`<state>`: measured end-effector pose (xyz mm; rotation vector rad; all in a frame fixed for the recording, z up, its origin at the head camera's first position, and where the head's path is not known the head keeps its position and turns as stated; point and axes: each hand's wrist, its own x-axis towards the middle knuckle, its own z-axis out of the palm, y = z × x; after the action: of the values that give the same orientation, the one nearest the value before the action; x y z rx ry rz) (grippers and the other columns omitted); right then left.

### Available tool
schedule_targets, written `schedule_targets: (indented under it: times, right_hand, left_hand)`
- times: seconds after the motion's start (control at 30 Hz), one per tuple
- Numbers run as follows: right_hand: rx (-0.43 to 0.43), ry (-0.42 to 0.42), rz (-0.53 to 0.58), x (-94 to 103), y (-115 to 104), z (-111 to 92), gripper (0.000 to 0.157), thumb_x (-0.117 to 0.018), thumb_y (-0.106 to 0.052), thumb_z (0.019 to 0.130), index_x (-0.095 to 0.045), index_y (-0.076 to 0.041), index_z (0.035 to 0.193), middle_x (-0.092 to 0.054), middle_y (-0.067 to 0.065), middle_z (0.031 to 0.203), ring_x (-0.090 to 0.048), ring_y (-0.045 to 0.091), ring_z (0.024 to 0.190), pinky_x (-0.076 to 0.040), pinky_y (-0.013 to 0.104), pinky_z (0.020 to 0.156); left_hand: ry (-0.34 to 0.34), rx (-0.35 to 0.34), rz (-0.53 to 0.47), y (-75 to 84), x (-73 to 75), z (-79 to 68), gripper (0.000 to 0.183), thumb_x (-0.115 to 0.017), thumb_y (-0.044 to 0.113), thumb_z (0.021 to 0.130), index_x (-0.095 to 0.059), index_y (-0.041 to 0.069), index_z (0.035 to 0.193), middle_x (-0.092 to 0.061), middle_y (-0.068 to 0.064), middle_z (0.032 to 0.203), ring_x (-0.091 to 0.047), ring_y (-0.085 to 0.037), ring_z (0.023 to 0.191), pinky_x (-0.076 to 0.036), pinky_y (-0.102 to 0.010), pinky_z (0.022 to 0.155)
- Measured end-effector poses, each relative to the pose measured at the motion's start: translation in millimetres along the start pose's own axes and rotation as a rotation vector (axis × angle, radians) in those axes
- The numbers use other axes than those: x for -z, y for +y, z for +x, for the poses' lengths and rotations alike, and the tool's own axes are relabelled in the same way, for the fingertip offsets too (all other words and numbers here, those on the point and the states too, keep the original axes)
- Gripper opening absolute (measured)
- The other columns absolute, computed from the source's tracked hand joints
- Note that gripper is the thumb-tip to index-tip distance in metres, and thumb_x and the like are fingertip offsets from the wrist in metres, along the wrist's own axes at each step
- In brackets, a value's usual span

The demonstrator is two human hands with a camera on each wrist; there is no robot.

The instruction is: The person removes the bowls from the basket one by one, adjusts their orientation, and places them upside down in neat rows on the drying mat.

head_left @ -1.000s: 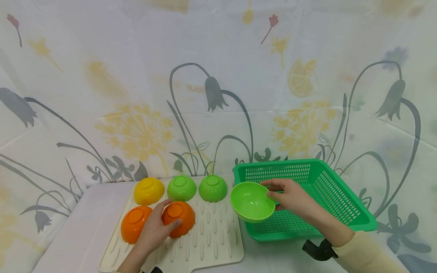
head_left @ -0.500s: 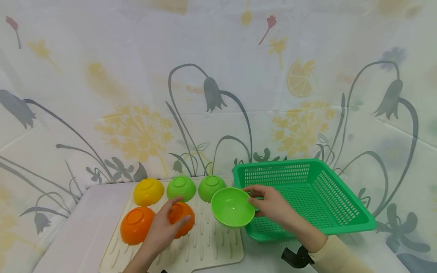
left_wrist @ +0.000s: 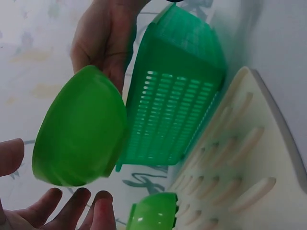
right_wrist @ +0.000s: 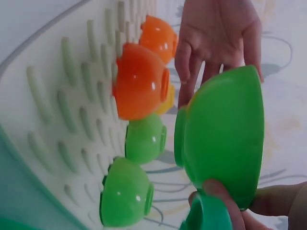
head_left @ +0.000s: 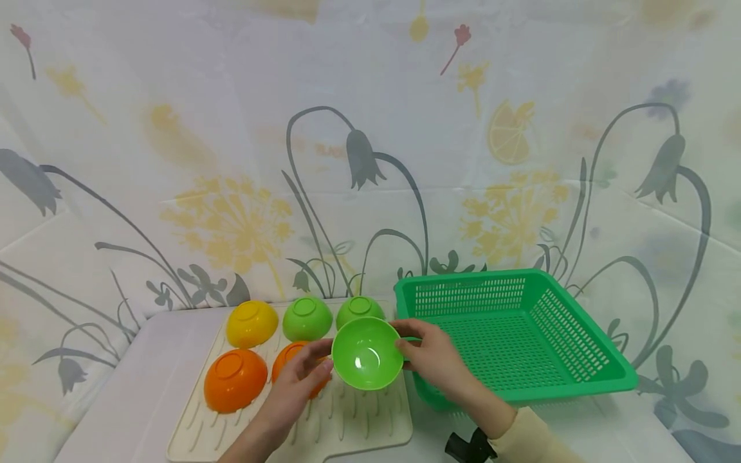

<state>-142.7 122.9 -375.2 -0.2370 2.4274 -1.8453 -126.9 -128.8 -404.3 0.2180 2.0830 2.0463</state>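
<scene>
A light green bowl [head_left: 367, 354] is held up over the ribbed cream draining mat [head_left: 370, 434], its hollow facing the head camera. My right hand [head_left: 434, 357] pinches its rim from the right; the right wrist view shows the thumb [right_wrist: 278, 199] on the rim side and fingers behind the wall. From the left my left hand [head_left: 289, 392] reaches to the bowl with thumb and fingers spread. In the left wrist view, a gap separates those fingers [left_wrist: 72, 206] from the bowl [left_wrist: 84, 129]. An upside-down orange bowl [head_left: 287, 355] is partly hidden behind the left hand.
Upside down on the mat stand another orange bowl [head_left: 234, 379], a yellow bowl [head_left: 251, 325] and two green bowls [head_left: 307, 318], one partly covered by the held bowl. Right of the mat is a green perforated basket [head_left: 521, 392]. A patterned cloth [head_left: 370, 83] hangs behind.
My right hand has carried the green bowl left, from over the basket's edge to over the mat. My left hand has let go of the orange bowl and moved right toward the green one.
</scene>
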Motion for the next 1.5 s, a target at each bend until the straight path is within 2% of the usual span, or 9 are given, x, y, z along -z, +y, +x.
schedule_targets:
  times: [0.13, 0.33, 0.53, 0.7, 1.0, 1.17, 1.3, 1.5]
  right_hand:
    - [0.024, 0.024, 0.057, -9.5, 6, 1, 0.036, -0.058, -0.001, 0.098, -0.058, 0.002, 0.133, -0.062, 0.020, 0.125, -0.067, 0.031, 0.106, -0.060, 0.034, 0.074]
    - [0.052, 0.055, 0.102, -17.4, 13, 1, 0.035, -0.057, 0.000, 0.098, -0.057, 0.003, 0.134, -0.061, 0.020, 0.128, -0.065, 0.032, 0.111, -0.060, 0.032, 0.077]
    - [0.150, 0.068, -0.015, -23.0, 17, -1, 0.037, -0.059, -0.001, 0.098, -0.057, 0.003, 0.135, -0.061, 0.022, 0.129, -0.064, 0.036, 0.112, -0.059, 0.027, 0.074]
    - [0.207, 0.088, -0.099, -25.8, 20, -2, 0.036, -0.061, 0.001, 0.096, -0.059, 0.001, 0.132, -0.062, 0.020, 0.129, -0.064, 0.036, 0.113, -0.059, 0.027, 0.076]
    - [0.175, 0.076, -0.041, -21.7, 16, -4, 0.038, -0.060, 0.000, 0.097, -0.057, -0.001, 0.135, -0.059, 0.017, 0.134, -0.060, 0.035, 0.118, -0.058, 0.028, 0.079]
    - [0.165, 0.085, -0.042, -20.4, 16, -4, 0.037, -0.061, 0.001, 0.096, -0.059, -0.002, 0.133, -0.060, 0.017, 0.132, -0.060, 0.035, 0.119, -0.058, 0.028, 0.081]
    - [0.144, 0.077, 0.008, -19.1, 16, -4, 0.036, -0.061, 0.002, 0.096, -0.060, -0.002, 0.132, -0.059, 0.018, 0.133, -0.059, 0.036, 0.121, -0.058, 0.028, 0.080]
    - [0.112, 0.075, 0.086, -18.2, 15, -4, 0.036, -0.060, 0.005, 0.095, -0.060, -0.003, 0.131, -0.056, 0.019, 0.135, -0.057, 0.037, 0.124, -0.059, 0.030, 0.079]
  left_hand:
    - [-0.032, 0.018, -0.031, -2.8, 0.2, 2.2, 0.063, -0.060, 0.032, 0.101, -0.035, 0.000, 0.150, -0.039, -0.021, 0.151, -0.049, -0.033, 0.129, -0.048, -0.044, 0.102]
    - [-0.032, 0.027, -0.024, -3.6, 3.1, 4.7, 0.063, -0.061, 0.033, 0.100, -0.036, 0.003, 0.150, -0.038, -0.020, 0.151, -0.051, -0.033, 0.128, -0.047, -0.046, 0.102]
    - [-0.011, 0.032, 0.014, -5.5, 7.1, 6.0, 0.063, -0.064, 0.030, 0.098, -0.038, 0.003, 0.149, -0.038, -0.019, 0.152, -0.046, -0.036, 0.133, -0.047, -0.044, 0.103]
    - [0.000, 0.020, 0.027, -5.8, 7.9, 5.3, 0.055, -0.063, 0.019, 0.099, -0.041, 0.003, 0.147, -0.041, -0.019, 0.150, -0.050, -0.035, 0.129, -0.049, -0.041, 0.101]
    - [-0.025, 0.003, 0.010, -6.3, 9.4, 8.1, 0.056, -0.068, 0.014, 0.095, -0.043, 0.005, 0.144, -0.042, -0.015, 0.150, -0.054, -0.030, 0.125, -0.052, -0.032, 0.095]
    - [-0.032, 0.015, 0.001, -6.6, 9.7, 10.1, 0.062, -0.071, 0.012, 0.093, -0.042, 0.000, 0.146, -0.044, -0.020, 0.148, -0.054, -0.032, 0.126, -0.053, -0.033, 0.095]
    - [-0.051, 0.031, -0.022, -7.6, 13.0, 14.5, 0.065, -0.074, 0.012, 0.091, -0.042, -0.002, 0.146, -0.043, -0.021, 0.149, -0.051, -0.035, 0.129, -0.052, -0.036, 0.097]
    - [-0.137, 0.046, -0.060, -9.2, 17.3, 20.2, 0.068, -0.073, 0.015, 0.092, -0.038, -0.001, 0.148, -0.043, -0.025, 0.148, -0.052, -0.036, 0.128, -0.052, -0.039, 0.097]
